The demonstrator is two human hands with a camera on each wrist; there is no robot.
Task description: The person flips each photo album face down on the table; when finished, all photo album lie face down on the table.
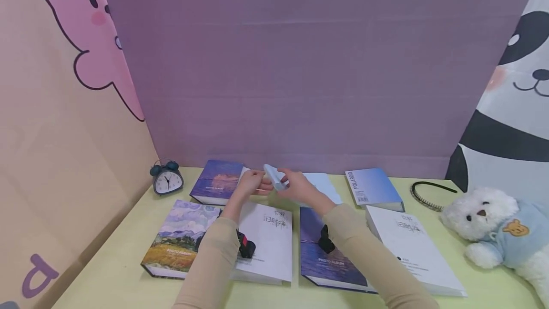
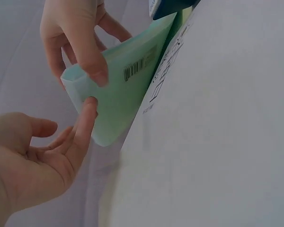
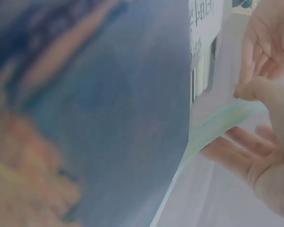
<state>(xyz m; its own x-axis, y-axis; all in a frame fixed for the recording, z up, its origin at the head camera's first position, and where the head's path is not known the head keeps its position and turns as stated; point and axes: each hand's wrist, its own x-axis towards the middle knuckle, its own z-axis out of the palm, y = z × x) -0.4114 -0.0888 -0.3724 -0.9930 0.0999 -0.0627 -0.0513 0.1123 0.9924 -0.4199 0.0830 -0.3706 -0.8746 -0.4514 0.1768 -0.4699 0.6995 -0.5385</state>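
My right hand (image 1: 298,187) pinches the spine edge of a thin, pale blue-green booklet (image 2: 113,94), thumb on the barcode side and fingers behind. The held edge is raised and tilted. In the right wrist view the booklet (image 3: 222,124) curves up toward that hand. My left hand (image 1: 253,183) is beside the raised edge with its palm turned up. In the left wrist view, a finger of the left hand (image 2: 42,165) touches the booklet near its spine, with the thumb free. White albums and painted-cover albums lie near both forearms.
A sunset-cover album (image 1: 219,180) and an alarm clock (image 1: 167,179) stand at the back left. Nearer lie a landscape album (image 1: 176,247), white albums (image 1: 266,247) (image 1: 422,256) and a purple-blue album (image 1: 315,252). At right are a blue Polaroid album (image 1: 375,187), a headband (image 1: 422,199) and a teddy bear (image 1: 514,228).
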